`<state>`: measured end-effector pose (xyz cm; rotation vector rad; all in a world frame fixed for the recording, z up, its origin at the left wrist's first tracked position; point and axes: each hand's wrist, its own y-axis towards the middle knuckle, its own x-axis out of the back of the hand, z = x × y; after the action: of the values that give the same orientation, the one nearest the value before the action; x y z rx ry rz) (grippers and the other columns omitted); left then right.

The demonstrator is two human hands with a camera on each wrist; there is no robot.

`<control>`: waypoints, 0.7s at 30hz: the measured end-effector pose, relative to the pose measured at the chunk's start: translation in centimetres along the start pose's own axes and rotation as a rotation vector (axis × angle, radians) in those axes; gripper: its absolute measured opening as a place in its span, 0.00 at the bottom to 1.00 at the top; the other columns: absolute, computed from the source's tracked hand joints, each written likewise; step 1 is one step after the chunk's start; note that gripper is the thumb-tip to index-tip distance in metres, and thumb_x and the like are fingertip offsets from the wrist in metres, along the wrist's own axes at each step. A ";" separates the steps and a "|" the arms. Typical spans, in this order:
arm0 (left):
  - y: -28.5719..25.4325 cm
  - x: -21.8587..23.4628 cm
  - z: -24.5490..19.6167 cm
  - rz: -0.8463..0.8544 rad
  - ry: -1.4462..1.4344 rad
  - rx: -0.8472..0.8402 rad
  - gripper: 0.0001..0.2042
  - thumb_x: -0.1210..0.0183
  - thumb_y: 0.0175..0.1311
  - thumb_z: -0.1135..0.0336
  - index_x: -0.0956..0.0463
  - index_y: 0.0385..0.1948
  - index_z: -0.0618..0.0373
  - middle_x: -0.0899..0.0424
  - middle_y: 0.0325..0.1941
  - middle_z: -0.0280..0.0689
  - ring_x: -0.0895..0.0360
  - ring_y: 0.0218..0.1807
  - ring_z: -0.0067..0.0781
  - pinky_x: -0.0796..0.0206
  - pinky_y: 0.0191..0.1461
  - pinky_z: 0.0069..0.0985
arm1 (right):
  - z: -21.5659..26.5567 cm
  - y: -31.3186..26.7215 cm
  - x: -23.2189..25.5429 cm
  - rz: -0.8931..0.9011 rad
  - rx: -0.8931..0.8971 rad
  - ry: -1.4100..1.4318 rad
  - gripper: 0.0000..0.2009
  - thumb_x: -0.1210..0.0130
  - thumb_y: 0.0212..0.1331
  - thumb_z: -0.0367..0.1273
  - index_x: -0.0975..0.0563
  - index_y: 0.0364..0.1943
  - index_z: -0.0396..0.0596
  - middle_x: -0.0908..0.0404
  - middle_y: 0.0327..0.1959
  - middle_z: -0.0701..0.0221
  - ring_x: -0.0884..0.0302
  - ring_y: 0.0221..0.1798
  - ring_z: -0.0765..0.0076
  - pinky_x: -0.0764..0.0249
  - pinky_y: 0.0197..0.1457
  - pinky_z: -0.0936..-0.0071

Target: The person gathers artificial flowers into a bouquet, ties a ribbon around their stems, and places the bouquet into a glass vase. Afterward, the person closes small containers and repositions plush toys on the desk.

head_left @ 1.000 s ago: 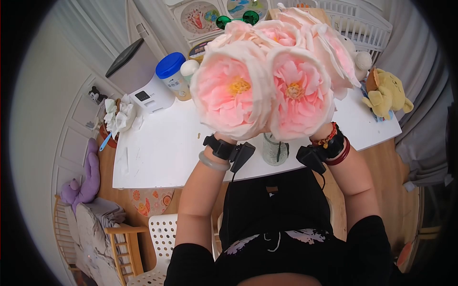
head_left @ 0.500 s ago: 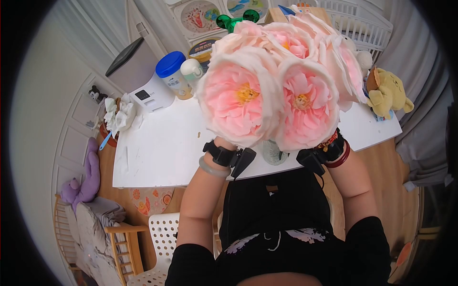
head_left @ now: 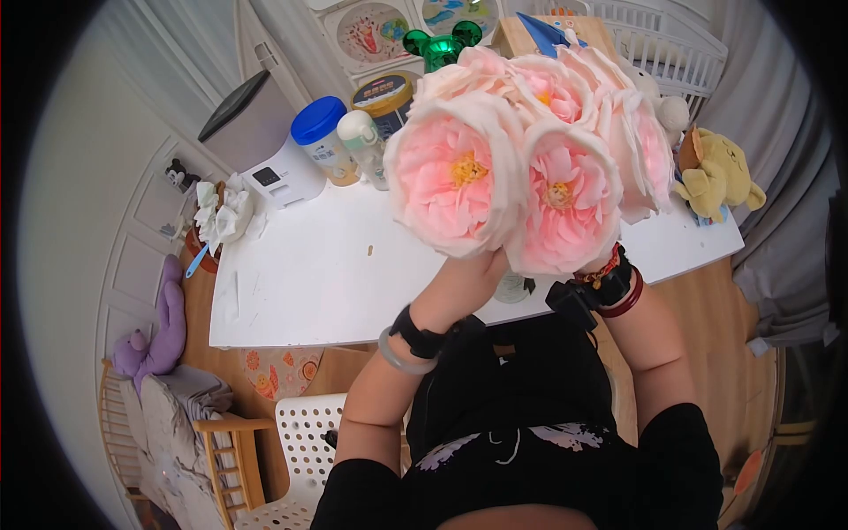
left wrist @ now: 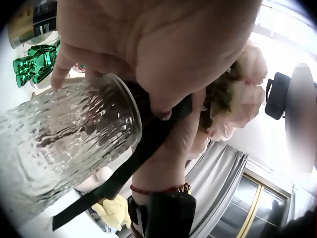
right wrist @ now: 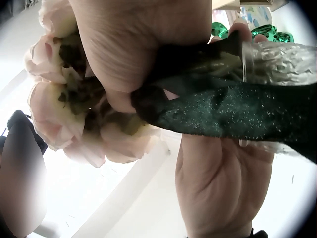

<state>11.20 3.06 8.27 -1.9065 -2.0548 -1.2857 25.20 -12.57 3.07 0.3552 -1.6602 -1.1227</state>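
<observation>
Large pink-and-white flowers (head_left: 555,190) hang above the table's front edge, covering much of both hands in the head view. My right hand (right wrist: 143,34) grips their stems close below the blossoms, its thumb near a dark green strip (right wrist: 213,106). Below the blossoms, my left hand (head_left: 464,283) curls about the stems at the vase's mouth; its thumb touches the same strip (left wrist: 143,144) in the left wrist view. The ribbed glass vase (left wrist: 74,139) is close beside its fingers, and the strip runs down outside the glass. Much of the grip is hidden.
On the white table (head_left: 300,291) are a grey-white appliance (head_left: 265,141), a blue-lidded tub (head_left: 322,132), a small bottle (head_left: 362,141) and a yellow plush toy (head_left: 720,172). A green figure (head_left: 442,49) stands behind; a perforated white chair (head_left: 300,442) is at the front left.
The flowers have shifted right and slightly down from one second ago. My left hand has turned and moved inward beneath them, and more of it shows. The right forearm has moved little.
</observation>
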 end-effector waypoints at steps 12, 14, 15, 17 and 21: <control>-0.6 -3.7 0.4 -0.218 0.063 0.016 0.26 0.55 0.53 0.82 0.43 0.58 0.68 0.39 0.60 0.57 0.41 0.60 0.62 0.49 0.65 0.43 | 3.0 2.2 -0.6 0.036 -0.012 0.018 0.29 0.44 0.56 0.38 0.39 0.63 0.50 0.41 0.66 0.64 0.44 0.68 0.57 0.48 0.71 0.58; -0.4 -3.7 0.6 -0.244 0.053 -0.054 0.27 0.58 0.51 0.83 0.45 0.59 0.69 0.39 0.60 0.58 0.41 0.60 0.62 0.49 0.65 0.42 | 4.5 3.6 0.3 -0.149 -0.044 0.242 0.25 0.39 0.50 0.36 0.30 0.53 0.46 0.29 0.53 0.61 0.32 0.56 0.54 0.35 0.59 0.62; -0.3 -3.7 0.6 -0.247 0.055 -0.055 0.27 0.58 0.51 0.83 0.45 0.59 0.69 0.39 0.60 0.58 0.41 0.60 0.62 0.49 0.65 0.42 | 4.7 3.7 0.4 -0.151 -0.040 0.242 0.25 0.39 0.50 0.36 0.30 0.53 0.46 0.29 0.53 0.61 0.32 0.56 0.54 0.35 0.59 0.62; -0.3 -3.8 0.6 -0.269 0.014 -0.032 0.22 0.57 0.57 0.80 0.40 0.57 0.68 0.37 0.61 0.55 0.45 0.66 0.56 0.58 0.70 0.38 | 5.0 3.7 0.6 -0.112 -0.112 0.557 0.24 0.39 0.50 0.35 0.30 0.53 0.45 0.28 0.53 0.61 0.32 0.56 0.55 0.35 0.59 0.62; -0.7 -3.5 1.0 -0.204 0.146 0.010 0.24 0.54 0.55 0.78 0.39 0.57 0.67 0.37 0.61 0.54 0.44 0.65 0.57 0.57 0.70 0.41 | 5.2 3.5 1.0 -0.021 -0.198 0.725 0.23 0.39 0.51 0.35 0.30 0.52 0.45 0.28 0.53 0.61 0.32 0.56 0.56 0.35 0.59 0.62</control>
<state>11.83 0.94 5.35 -1.5797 -2.2208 -1.4052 21.29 -8.84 6.45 0.5713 -0.9041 -0.9998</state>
